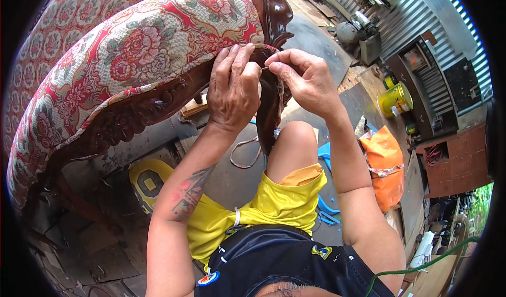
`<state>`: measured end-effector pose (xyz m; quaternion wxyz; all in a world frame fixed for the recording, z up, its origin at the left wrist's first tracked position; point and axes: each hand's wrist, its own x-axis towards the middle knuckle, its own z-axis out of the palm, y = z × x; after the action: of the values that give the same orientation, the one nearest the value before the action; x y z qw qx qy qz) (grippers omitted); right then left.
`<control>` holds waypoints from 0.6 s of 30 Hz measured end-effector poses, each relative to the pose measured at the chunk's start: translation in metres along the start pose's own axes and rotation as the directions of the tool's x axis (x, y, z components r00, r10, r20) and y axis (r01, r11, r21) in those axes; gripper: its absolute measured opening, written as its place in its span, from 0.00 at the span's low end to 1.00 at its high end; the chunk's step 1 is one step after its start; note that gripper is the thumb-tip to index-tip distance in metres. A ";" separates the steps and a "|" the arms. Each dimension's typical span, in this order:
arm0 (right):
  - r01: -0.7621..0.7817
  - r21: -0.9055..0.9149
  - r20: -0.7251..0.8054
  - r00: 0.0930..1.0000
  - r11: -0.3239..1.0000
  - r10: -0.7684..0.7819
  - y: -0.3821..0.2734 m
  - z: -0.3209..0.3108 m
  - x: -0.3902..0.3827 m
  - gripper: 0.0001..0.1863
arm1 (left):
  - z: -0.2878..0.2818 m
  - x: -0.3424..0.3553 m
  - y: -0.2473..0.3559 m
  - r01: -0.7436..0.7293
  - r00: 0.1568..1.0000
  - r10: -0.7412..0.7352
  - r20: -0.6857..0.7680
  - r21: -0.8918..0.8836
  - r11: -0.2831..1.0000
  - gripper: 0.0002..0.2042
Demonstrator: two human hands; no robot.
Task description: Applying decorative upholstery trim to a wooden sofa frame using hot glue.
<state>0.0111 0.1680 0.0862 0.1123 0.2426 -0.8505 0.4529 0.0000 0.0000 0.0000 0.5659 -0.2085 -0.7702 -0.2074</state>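
Observation:
A carved dark wood chair (118, 115) fills the upper left, its seat cushion (142, 49) covered in red and cream floral cloth. A patterned piping cord (174, 75) runs along the cushion's lower edge. My left hand (233, 83) is closed over this cord near the front corner, its fingertips on the cloth edge. Beside it my right hand (308, 78) pinches thumb and forefinger together at the same corner. What small thing lies in that pinch is too small to name. The loose cord end (245, 155) hangs past the chair leg (268, 118) and loops on the floor.
An orange bag (383, 165) and a blue plastic item (327, 205) lie to my right. Farther right stand a yellow can (395, 100), a brown cabinet (453, 162) and a corrugated metal wall (411, 26). A green cord (421, 268) crosses the lower right.

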 end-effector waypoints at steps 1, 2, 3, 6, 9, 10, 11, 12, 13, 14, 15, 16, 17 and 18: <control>-0.003 0.005 -0.007 1.000 1.000 0.003 -0.001 0.001 0.000 0.09 | 0.000 0.000 0.000 -0.005 1.000 0.005 -0.001 0.003 1.000 0.10; -0.005 0.009 -0.014 1.000 1.000 0.005 -0.001 0.001 0.000 0.09 | -0.001 0.000 0.000 -0.009 1.000 0.009 -0.002 0.006 1.000 0.10; -0.006 0.007 -0.012 1.000 1.000 0.006 -0.002 0.000 0.000 0.09 | -0.001 0.001 0.002 -0.006 1.000 0.006 -0.002 0.006 1.000 0.10; -0.009 -0.028 -0.013 1.000 1.000 0.009 -0.004 -0.003 0.001 0.08 | -0.003 0.003 0.005 0.018 1.000 -0.017 0.019 -0.029 0.999 0.10; -0.068 -0.084 -0.133 0.989 0.994 0.057 -0.005 -0.012 0.005 0.07 | -0.005 0.003 0.000 -0.020 0.999 0.019 0.029 0.022 1.000 0.09; -0.068 -0.062 -0.149 0.987 0.996 0.058 -0.007 -0.016 0.006 0.07 | -0.006 0.004 0.001 -0.019 0.998 0.017 0.055 0.025 1.000 0.08; -0.068 -0.040 -0.166 0.984 0.997 0.060 -0.009 -0.019 0.008 0.06 | -0.007 0.004 0.001 -0.018 0.997 0.015 0.082 0.029 0.999 0.07; -0.064 -0.038 -0.163 0.985 0.997 0.057 -0.010 -0.017 0.008 0.06 | -0.007 0.003 0.002 -0.017 0.997 0.014 0.081 0.034 0.999 0.07; 0.017 -0.011 -0.182 0.983 1.000 -0.019 -0.012 -0.013 0.009 0.06 | -0.006 0.002 0.002 -0.018 0.997 0.015 0.077 0.045 0.999 0.07; 0.100 0.015 -0.203 0.975 0.995 -0.095 -0.013 -0.009 0.011 0.06 | -0.006 0.002 0.003 -0.020 0.997 0.016 0.073 0.056 0.998 0.07; 0.102 0.016 -0.203 0.974 0.995 -0.096 -0.014 -0.005 0.013 0.06 | -0.005 0.002 0.005 -0.021 0.997 0.017 0.072 0.057 0.998 0.07; 0.169 0.020 -0.197 0.967 0.985 -0.162 -0.014 0.000 0.015 0.07 | -0.005 0.002 0.006 -0.013 0.997 0.009 0.071 0.055 0.998 0.08; 0.236 0.025 -0.190 0.955 0.971 -0.227 -0.014 0.005 0.018 0.07 | -0.005 0.003 0.007 -0.005 0.998 0.001 0.069 0.053 0.999 0.08; 0.279 -0.030 -0.175 0.944 0.960 -0.279 -0.016 0.007 0.023 0.08 | -0.004 0.002 0.006 -0.022 0.997 0.016 0.072 0.083 0.996 0.10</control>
<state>0.0000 0.1473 0.1029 0.2512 0.3189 -0.7953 0.4502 0.0063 0.0025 0.0032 0.5482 -0.1990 -0.7960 -0.1618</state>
